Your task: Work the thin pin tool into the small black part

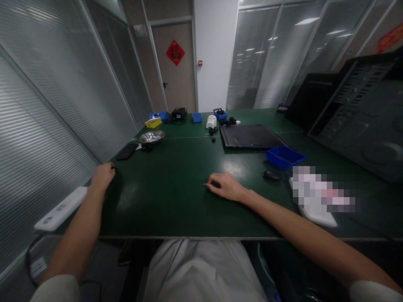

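Observation:
My right hand (pixel 225 186) rests over the middle of the green table (pixel 163 197). Its thumb and fingertips are pinched together on a small thin pale piece (pixel 205 184), which pokes out to the left; its kind is too small to make out. At the left edge of the table lies my left hand (pixel 103 174), its fingers curled in. Whatever it holds, if anything, is hidden. Beyond that hand are a black phone (pixel 127 151) and a shiny metal bowl (pixel 152 137) with small bits inside. A white flat device (pixel 61 212) is beside my left forearm.
Right of my right hand are a black mouse (pixel 272 175), a blue tray (pixel 285 157) and a white board-like item (pixel 317 216), partly blurred out. Behind stand a black flat panel (pixel 250 137), a white device (pixel 211 121) and small bins. A computer case (pixel 365 117) fills the right.

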`<state>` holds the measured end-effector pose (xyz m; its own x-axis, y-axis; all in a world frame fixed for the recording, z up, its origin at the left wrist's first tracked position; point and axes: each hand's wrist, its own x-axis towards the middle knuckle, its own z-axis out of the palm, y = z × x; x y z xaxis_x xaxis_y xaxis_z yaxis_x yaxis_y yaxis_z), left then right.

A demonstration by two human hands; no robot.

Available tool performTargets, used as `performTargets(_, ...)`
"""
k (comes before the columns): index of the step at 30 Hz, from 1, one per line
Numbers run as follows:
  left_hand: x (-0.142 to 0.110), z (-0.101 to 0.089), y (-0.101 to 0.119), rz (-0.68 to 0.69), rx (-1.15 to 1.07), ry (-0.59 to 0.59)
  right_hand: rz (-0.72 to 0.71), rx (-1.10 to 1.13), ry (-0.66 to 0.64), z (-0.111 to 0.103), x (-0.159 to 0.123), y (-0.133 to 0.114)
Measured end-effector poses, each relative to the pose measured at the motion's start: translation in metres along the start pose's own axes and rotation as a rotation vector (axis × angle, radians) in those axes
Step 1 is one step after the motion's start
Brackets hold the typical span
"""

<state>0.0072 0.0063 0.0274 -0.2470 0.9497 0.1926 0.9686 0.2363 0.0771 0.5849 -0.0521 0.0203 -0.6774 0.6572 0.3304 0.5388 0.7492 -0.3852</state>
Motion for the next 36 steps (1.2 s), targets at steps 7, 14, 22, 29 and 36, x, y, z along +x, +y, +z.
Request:
performTargets(7, -0.001, -0.002, -0.017, -0.209, -0.03, 0.028, 0.0, 0.012, -0.001, -0.002, -0.001, -0.001)
performTargets(14, -0.009, -0.002, -0.019, -0.256, -0.062, 0.131, 0.001, 0.011, -0.013, -0.002, 0.0, -0.001)
performTargets(22, -0.012, -0.003, -0.015, -0.24, -0.068, 0.179, -0.006, 0.003, -0.016, -0.003, 0.0, -0.004)
performTargets(29, -0.016, -0.005, -0.01, -0.245, -0.048, 0.193, -0.013, 0.01, -0.011, -0.002, 0.0, -0.001)
performTargets(36, -0.016, -0.007, -0.003, -0.264, 0.003, 0.194, -0.007, 0.022, -0.026, -0.003, 0.001, -0.002)
